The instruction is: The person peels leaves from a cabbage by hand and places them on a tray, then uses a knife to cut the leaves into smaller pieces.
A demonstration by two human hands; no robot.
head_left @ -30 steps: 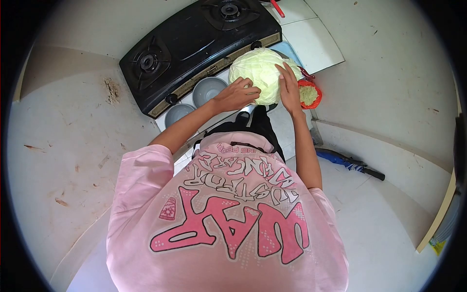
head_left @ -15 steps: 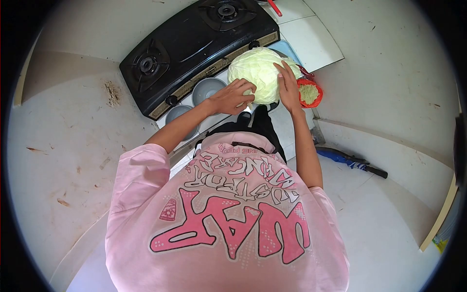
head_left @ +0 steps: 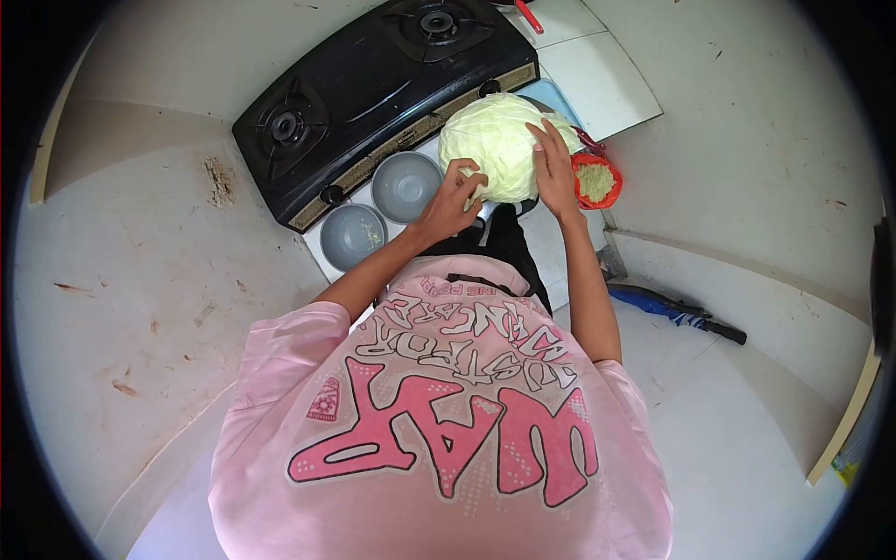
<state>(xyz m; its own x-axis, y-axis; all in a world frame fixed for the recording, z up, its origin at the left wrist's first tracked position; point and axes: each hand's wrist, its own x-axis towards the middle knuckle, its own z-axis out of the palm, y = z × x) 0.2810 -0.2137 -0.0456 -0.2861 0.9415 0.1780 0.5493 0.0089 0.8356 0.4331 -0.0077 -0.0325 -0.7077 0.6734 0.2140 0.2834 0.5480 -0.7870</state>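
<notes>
A large pale green cabbage [head_left: 490, 145] rests at the counter's front edge, just below the stove. At its lower left side, my left hand [head_left: 453, 203] has its fingers bent in a pinch against the outer leaf. My right hand [head_left: 556, 175] lies along the cabbage's right side, fingers stretched out and touching it. Beneath the cabbage, part of a light blue tray [head_left: 553, 98] shows. Two grey bowls [head_left: 407, 187] stand left of my left hand; the nearer-left bowl [head_left: 352, 237] has small pale bits in it.
Behind the bowls stands a black two-burner stove [head_left: 373, 98]. Right of my right hand is a red bag [head_left: 597, 198] holding pale shredded matter. A red handle [head_left: 529, 17] shows at the back. A blue umbrella [head_left: 653, 301] lies on the floor against the right wall.
My left hand has drawn slightly down and left along the cabbage's edge, with the elbow closer in, uncovering more of both bowls. My right hand stays on the cabbage.
</notes>
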